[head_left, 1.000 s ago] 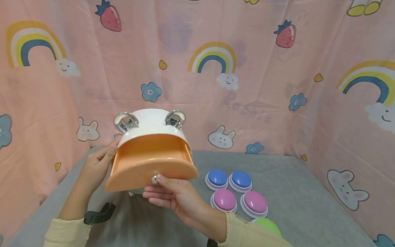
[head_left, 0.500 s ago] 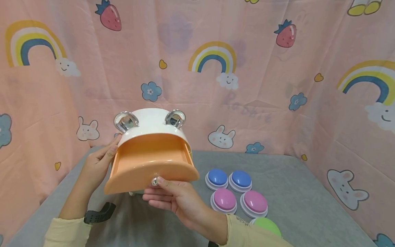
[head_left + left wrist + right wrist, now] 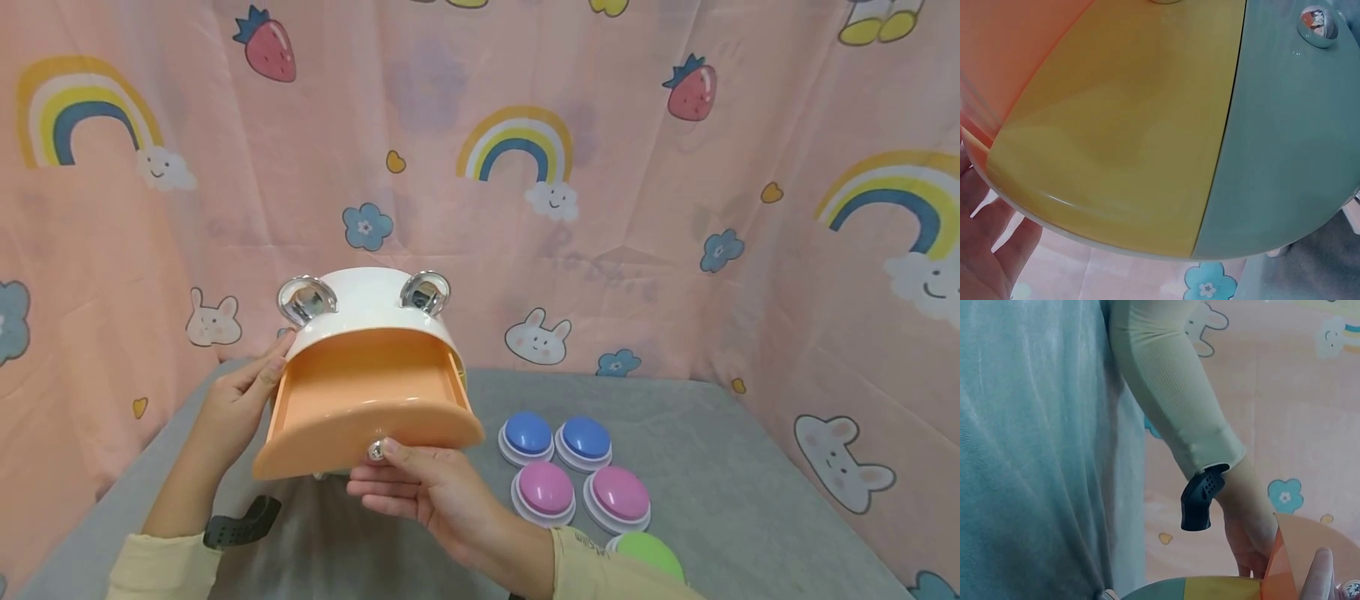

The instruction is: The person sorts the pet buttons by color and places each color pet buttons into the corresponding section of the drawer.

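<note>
A small drawer cabinet (image 3: 369, 302) has a white rounded shell and two chrome ears on top. Its orange top drawer (image 3: 322, 442) is pulled well out, and no contents show inside. My right hand (image 3: 450, 492) holds the drawer's round silver knob (image 3: 375, 451) between thumb and fingers, the other fingers stretched out below. Against the cabinet's left side rest the fingers of my left hand (image 3: 234, 410). Below the orange part, a yellow drawer (image 3: 1122, 131) and a green drawer (image 3: 1272, 144) are closed in the left wrist view.
Right of the cabinet, on the grey cloth-covered table (image 3: 720, 483), stand two blue buttons, two pink buttons (image 3: 546, 488) and a green button (image 3: 649, 553), partly hidden by my right sleeve. A pink patterned curtain (image 3: 637, 275) hangs behind and at the sides.
My right hand has drawn the orange drawer slightly farther out, toward me and downward. The left hand stays at the cabinet's side.
</note>
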{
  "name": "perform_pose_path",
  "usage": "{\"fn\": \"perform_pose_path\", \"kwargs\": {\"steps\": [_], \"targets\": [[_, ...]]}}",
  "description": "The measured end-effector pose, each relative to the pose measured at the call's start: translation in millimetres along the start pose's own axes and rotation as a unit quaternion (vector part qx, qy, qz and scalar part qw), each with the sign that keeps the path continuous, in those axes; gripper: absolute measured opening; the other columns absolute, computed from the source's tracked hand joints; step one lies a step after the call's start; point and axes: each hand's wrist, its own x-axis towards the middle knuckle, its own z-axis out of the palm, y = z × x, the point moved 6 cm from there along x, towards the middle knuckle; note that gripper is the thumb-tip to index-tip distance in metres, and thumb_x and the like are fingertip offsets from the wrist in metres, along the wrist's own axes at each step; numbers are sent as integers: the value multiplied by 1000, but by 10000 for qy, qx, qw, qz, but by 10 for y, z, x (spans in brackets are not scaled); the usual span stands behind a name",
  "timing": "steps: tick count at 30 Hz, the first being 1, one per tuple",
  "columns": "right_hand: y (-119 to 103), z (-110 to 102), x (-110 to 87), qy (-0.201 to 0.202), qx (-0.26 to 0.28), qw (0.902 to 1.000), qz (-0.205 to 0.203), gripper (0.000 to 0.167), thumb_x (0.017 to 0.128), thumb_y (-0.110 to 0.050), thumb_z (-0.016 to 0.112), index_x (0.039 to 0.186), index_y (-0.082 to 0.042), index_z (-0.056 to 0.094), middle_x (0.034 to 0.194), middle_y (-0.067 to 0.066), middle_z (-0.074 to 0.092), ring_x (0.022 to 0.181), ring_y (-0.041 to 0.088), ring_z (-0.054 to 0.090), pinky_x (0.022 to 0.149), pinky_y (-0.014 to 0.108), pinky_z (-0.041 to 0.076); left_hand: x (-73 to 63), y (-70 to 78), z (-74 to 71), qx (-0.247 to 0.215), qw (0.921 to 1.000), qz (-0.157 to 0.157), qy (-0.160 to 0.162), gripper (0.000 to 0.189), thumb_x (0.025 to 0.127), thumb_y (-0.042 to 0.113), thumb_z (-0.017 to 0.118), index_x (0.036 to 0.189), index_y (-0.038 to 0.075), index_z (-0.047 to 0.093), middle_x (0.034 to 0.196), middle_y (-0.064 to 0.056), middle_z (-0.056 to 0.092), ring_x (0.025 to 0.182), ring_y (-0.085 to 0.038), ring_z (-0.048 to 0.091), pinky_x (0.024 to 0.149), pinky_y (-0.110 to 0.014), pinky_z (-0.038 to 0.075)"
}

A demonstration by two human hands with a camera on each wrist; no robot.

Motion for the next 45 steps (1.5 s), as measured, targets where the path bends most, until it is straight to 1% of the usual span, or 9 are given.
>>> {"fn": "perform_pose_path", "kwargs": {"steps": [5,17,22,27,30,35,39,41,45], "targets": [[9,-3,-4,15,-15,10000,9,33,97,-23,64,114,6,65,105,15,76,95,19,76,88,35,60,-4,6,6,-1,10000,50,57,50,106,44,40,151,22,42,154,-8,42,143,-39,40,108,-64,40],[32,-20,-3,-25,-37,10000,10,38,97,-25,64,117,7,65,105,15,76,94,19,76,88,35,61,1,12,6,-29,9999,112,88,48,106,44,40,150,25,44,153,-8,43,142,-37,40,109,-61,40],[61,-47,-15,15,-245,9996,99,43,97,-27,63,119,10,64,107,20,75,97,24,75,88,35,61,-3,21,2,-75,9999,107,72,48,106,44,40,150,26,43,153,-8,42,142,-37,40,109,-61,39],[36,-107,-96,-75,-627,9978,209,39,97,-23,64,118,10,65,108,20,75,100,27,75,88,36,61,-10,32,8,-20,9999,124,42,49,107,44,39,152,23,42,154,-8,42,143,-39,39,108,-61,40],[-26,-171,-166,-123,-783,9967,160,37,96,-20,66,118,10,66,108,19,75,100,26,75,89,36,60,-10,32,11,-8,9999,123,33,50,107,44,39,152,23,42,154,-8,42,143,-39,39,109,-61,40],[-198,-331,-273,-147,-918,9956,-122,41,94,-18,68,120,13,63,105,15,77,99,20,75,90,36,60,-16,20,14,-33,9999,95,7,49,106,44,39,152,25,41,155,-7,42,143,-38,39,109,-62,39],[-346,-517,-332,33,-1102,9935,-287,39,92,-18,71,119,10,66,105,11,77,98,17,75,92,37,59,-15,24,11,-40,9999,94,11,49,107,44,39,152,24,42,155,-7,42,143,-38,39,109,-61,39],[-420,-614,-354,100,-1331,9901,-444,39,92,-17,71,119,11,66,109,11,76,99,17,75,93,38,59,-16,31,10,-34,9999,102,18,50,107,44,39,152,23,42,155,-8,42,143,-38,39,109,-60,40],[-523,-832,-368,396,-1754,9820,-585,39,92,-17,71,119,11,66,111,10,76,101,17,74,94,36,59,-12,38,9,-19,9999,131,31,50,107,43,39,152,22,41,154,-8,42,143,-38,40,108,-59,40]]}}
